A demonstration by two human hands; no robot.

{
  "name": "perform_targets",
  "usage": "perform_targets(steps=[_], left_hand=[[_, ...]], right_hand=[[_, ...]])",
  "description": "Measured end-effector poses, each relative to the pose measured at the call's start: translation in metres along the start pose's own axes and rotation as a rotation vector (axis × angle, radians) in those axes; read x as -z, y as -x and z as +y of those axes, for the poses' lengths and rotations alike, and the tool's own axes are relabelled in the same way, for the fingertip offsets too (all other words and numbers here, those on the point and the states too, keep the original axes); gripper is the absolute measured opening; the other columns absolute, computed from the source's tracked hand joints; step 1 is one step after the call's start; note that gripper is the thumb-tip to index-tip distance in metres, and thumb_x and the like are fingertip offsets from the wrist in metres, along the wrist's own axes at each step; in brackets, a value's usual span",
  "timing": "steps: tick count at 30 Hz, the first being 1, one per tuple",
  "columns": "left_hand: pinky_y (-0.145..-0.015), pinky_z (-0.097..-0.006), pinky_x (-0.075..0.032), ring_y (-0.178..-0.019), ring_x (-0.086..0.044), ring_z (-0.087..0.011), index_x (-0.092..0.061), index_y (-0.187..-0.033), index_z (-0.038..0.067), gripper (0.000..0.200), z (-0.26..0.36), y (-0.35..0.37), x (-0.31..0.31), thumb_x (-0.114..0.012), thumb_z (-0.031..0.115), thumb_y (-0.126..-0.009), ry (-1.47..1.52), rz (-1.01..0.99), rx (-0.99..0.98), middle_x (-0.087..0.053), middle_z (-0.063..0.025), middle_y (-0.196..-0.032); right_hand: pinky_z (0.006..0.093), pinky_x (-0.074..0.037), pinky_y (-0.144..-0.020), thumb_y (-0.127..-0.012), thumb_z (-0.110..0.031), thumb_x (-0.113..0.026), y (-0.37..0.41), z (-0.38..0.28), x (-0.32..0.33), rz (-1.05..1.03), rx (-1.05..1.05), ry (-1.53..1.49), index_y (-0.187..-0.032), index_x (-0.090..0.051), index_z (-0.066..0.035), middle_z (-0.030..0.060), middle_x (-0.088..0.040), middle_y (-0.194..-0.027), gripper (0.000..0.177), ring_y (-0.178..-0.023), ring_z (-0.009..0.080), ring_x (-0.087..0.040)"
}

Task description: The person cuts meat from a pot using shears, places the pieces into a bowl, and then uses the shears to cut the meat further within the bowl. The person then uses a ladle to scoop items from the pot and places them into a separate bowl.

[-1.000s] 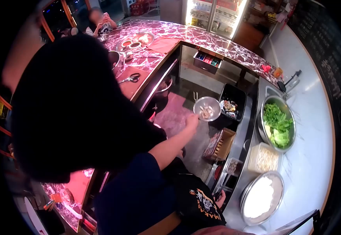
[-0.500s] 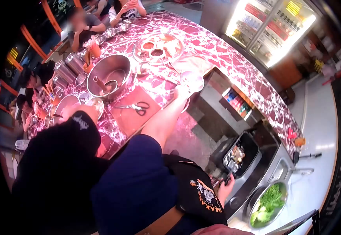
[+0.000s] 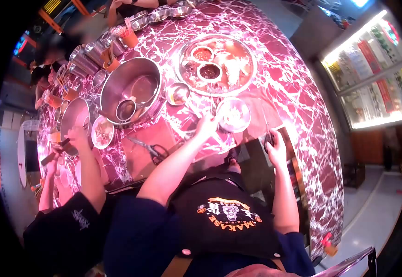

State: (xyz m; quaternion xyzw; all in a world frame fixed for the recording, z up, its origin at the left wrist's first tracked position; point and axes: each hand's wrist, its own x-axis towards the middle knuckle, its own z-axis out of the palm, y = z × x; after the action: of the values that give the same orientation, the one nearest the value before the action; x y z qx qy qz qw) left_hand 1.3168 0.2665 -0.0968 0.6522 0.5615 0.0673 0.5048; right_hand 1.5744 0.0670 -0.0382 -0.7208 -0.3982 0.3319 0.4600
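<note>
Bowl [image 3: 238,116] in left hand [image 3: 206,126], contents blurred, right hand [image 3: 278,148] around indistinct tool [image 3: 269,139]

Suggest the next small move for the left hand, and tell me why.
Probably ease the metal bowl forward to the near rim of the round platter. The left hand holds the bowl just short of that rim, pale pieces show inside it, and the platter carries other food, so it looks a likely place for them.

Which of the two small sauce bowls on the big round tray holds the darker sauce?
The near bowl, closer to the left hand: its contents look blackish, while those of the far bowl look orange-red.
</note>
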Motion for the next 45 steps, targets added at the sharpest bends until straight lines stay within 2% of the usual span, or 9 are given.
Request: perform_targets(steps=[1,8,12,14,15,25,27,34,45], left_hand=[[-0.08,-0.0479,-0.053,-0.092,-0.071,-0.0377,-0.066,-0.105,0.005,0.04,-0.012,0.006,-0.006,-0.055,0.043,-0.098,-0.044,0.339,-0.114,-0.071,-0.0219,-0.094],[-0.082,-0.0495,-0.053,-0.095,-0.069,-0.0377,-0.069,-0.109,0.012,0.027,0.091,-0.059,0.049,-0.049,0.027,-0.1,-0.272,0.534,-0.171,-0.071,-0.0182,-0.098],[-0.082,-0.0453,-0.054,-0.095,-0.069,-0.0355,-0.071,-0.112,0.012,0.026,0.081,-0.123,0.034,-0.052,0.024,-0.099,-0.341,0.388,-0.057,-0.071,-0.0174,-0.1],[-0.083,-0.0399,-0.054,-0.095,-0.071,-0.0325,-0.073,-0.113,0.01,0.024,0.068,-0.136,0.035,-0.057,0.02,-0.097,0.054,0.299,-0.191,-0.072,-0.0178,-0.102],[-0.083,-0.0313,-0.052,-0.094,-0.07,-0.018,-0.07,-0.119,0.003,0.024,0.067,-0.128,0.033,-0.058,0.011,-0.1,0.096,0.338,-0.176,-0.075,-0.0136,-0.104],[-0.079,-0.0324,-0.053,-0.087,-0.071,-0.0211,-0.07,-0.114,-0.001,0.025,0.122,-0.138,0.049,-0.06,0.015,-0.098,0.33,0.398,-0.198,-0.074,-0.0168,-0.097],[-0.079,-0.0343,-0.053,-0.084,-0.071,-0.0269,-0.072,-0.112,0.002,0.025,0.12,-0.175,0.056,-0.059,0.018,-0.098,0.204,0.482,-0.366,-0.073,-0.0187,-0.092],[-0.088,-0.0408,-0.052,-0.098,-0.069,-0.034,-0.074,-0.106,0.004,0.025,0.11,-0.246,0.064,-0.059,0.019,-0.093,-0.024,0.502,-0.203,-0.072,-0.019,-0.104],[-0.091,-0.0446,-0.054,-0.103,-0.068,-0.0347,-0.072,-0.108,0.017,0.026,0.144,-0.096,0.087,-0.055,0.024,-0.09,-0.46,0.254,0.169,-0.071,-0.0144,-0.11]], right_hand=[[0.0329,-0.052,-0.09,-0.083,-0.007,-0.067,-0.036,-0.008,0.001,-0.026,-0.058,0.116,-0.128,-0.057,-0.004,0.0126,-0.069,-0.106,0.046,-0.103,0.0203,-0.068],[0.0389,-0.052,-0.084,-0.08,-0.022,-0.072,-0.227,-0.048,-0.002,-0.45,-0.11,0.388,-0.123,-0.057,-0.006,0.0151,-0.069,-0.098,0.048,-0.093,0.0299,-0.068],[0.0426,-0.051,-0.089,-0.08,-0.024,-0.071,-0.272,-0.012,-0.015,-0.551,-0.107,0.454,-0.126,-0.056,-0.01,0.0184,-0.069,-0.106,0.05,-0.102,0.0363,-0.068],[0.0443,-0.051,-0.089,-0.08,-0.024,-0.073,-0.274,-0.012,-0.009,-0.529,-0.011,0.46,-0.127,-0.055,-0.011,0.0197,-0.068,-0.108,0.052,-0.103,0.0391,-0.067],[0.0434,-0.051,-0.089,-0.08,-0.023,-0.073,-0.271,-0.019,-0.002,-0.538,-0.047,0.449,-0.128,-0.054,-0.013,0.019,-0.069,-0.106,0.053,-0.101,0.0388,-0.067],[0.0402,-0.054,-0.084,-0.082,-0.019,-0.072,-0.308,-0.101,0.037,-0.509,-0.038,0.518,-0.128,-0.058,-0.014,0.014,-0.072,-0.098,0.048,-0.091,0.0302,-0.071],[0.0408,-0.054,-0.086,-0.081,-0.021,-0.072,-0.338,-0.096,0.031,-0.476,0.072,0.522,-0.127,-0.059,-0.013,0.0144,-0.073,-0.101,0.048,-0.095,0.0314,-0.071],[0.0407,-0.051,-0.095,-0.083,-0.032,-0.07,-0.418,-0.113,-0.017,-0.584,0.01,0.772,-0.13,-0.061,-0.009,0.0197,-0.071,-0.114,0.053,-0.107,0.0338,-0.068],[0.0443,-0.053,-0.091,-0.08,-0.023,-0.07,-0.341,-0.159,0.035,-0.779,0.2,1.08,-0.13,-0.063,-0.018,0.0174,-0.072,-0.108,0.051,-0.103,0.0347,-0.069]])
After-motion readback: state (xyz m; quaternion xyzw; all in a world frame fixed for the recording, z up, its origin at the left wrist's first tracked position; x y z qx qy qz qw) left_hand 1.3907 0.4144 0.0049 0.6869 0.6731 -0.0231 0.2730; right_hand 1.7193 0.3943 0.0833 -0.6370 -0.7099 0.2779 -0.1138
